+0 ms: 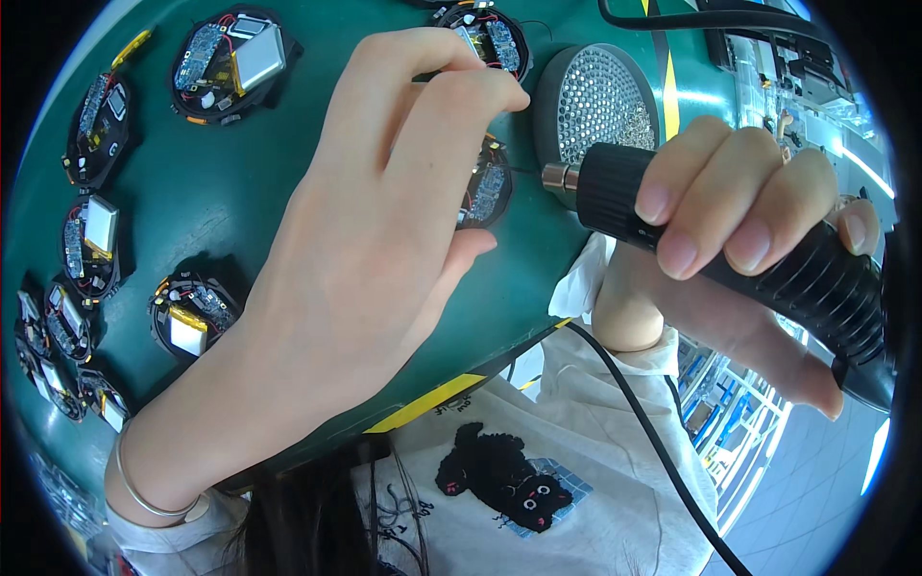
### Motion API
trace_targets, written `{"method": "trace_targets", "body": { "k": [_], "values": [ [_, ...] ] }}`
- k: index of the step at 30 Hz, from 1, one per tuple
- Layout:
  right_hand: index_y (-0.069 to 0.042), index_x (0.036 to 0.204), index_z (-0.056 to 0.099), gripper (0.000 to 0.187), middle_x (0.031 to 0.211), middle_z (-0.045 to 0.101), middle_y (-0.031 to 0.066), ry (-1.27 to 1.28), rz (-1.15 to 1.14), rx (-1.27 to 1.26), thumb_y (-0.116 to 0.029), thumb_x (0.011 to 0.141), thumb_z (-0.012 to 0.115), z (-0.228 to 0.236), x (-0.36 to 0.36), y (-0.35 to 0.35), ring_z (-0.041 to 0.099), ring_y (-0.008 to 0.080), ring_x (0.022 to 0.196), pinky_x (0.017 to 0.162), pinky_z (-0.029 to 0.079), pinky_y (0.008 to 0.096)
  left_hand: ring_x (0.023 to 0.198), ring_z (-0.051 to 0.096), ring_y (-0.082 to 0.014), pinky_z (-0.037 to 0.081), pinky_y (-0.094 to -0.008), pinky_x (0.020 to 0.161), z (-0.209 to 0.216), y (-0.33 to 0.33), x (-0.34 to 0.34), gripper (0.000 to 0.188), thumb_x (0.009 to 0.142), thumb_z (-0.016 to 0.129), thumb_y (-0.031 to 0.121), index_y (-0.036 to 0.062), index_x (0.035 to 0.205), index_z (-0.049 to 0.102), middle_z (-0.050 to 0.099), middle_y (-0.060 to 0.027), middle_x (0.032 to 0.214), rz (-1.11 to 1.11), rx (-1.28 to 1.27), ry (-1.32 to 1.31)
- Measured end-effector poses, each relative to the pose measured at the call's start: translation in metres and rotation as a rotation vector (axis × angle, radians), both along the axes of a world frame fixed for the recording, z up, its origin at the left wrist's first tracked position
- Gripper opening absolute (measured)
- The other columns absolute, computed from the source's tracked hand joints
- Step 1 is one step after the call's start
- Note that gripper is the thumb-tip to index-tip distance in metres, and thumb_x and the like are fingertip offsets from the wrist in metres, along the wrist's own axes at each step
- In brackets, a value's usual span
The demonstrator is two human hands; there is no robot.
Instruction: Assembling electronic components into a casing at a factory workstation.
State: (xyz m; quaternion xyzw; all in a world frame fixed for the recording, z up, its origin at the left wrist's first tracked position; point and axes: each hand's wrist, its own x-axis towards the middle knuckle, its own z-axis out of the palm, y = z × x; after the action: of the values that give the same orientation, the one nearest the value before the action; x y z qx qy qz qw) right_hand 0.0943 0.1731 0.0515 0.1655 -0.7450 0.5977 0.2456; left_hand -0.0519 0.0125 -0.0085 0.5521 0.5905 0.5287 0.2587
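Note:
My left hand (355,202) reaches over the table, its thumb apart from the curved fingers. Beneath it a round black device housing with a blue circuit board (487,187) shows only in part. The thumb tip is by that housing's near edge; whether it touches cannot be told. Beyond the fingertips sits another open housing (501,43), partly covered by the hand. Wrapped in my right hand (740,202) is a black electric screwdriver (619,192), its metal nose pointing left. That nose overlaps the near rim of a round dark dish (547,106) holding small shiny screws.
Several open housings with boards and silver batteries (259,58) lie along the left of the green table (211,158). One housing (192,312) is beside my left forearm. Yellow tape (427,403) marks the near edge. A black cable (653,442) hangs across my shirt.

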Motion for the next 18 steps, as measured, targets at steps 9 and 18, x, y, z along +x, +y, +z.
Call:
{"method": "trace_targets", "body": {
  "k": [9,18],
  "values": [
    [-0.005,0.132,0.039,0.084,0.095,0.052,0.0103,-0.077,0.068,0.064,-0.068,0.080,0.055,-0.005,-0.017,-0.013,0.057,0.0198,0.068,0.057,0.048,0.0340,0.099,0.057,-0.0268,0.047,-0.0363,0.083,-0.005,0.000,0.002,0.054,0.056,0.078,-0.005,0.0039,0.104,0.053,0.049,-0.0127,0.117,0.006,-0.031,0.020],
    [-0.006,0.134,0.037,0.086,0.095,0.052,0.0102,-0.080,0.151,0.003,-0.071,0.079,0.054,-0.013,-0.029,-0.009,0.057,0.0195,0.068,0.058,0.049,0.0342,0.100,0.058,-0.0293,0.047,-0.0374,0.082,-0.007,-0.002,0.007,0.031,0.061,0.076,-0.003,0.0014,0.081,0.053,0.047,-0.0139,0.116,-0.032,-0.104,0.165]
  ]
}}
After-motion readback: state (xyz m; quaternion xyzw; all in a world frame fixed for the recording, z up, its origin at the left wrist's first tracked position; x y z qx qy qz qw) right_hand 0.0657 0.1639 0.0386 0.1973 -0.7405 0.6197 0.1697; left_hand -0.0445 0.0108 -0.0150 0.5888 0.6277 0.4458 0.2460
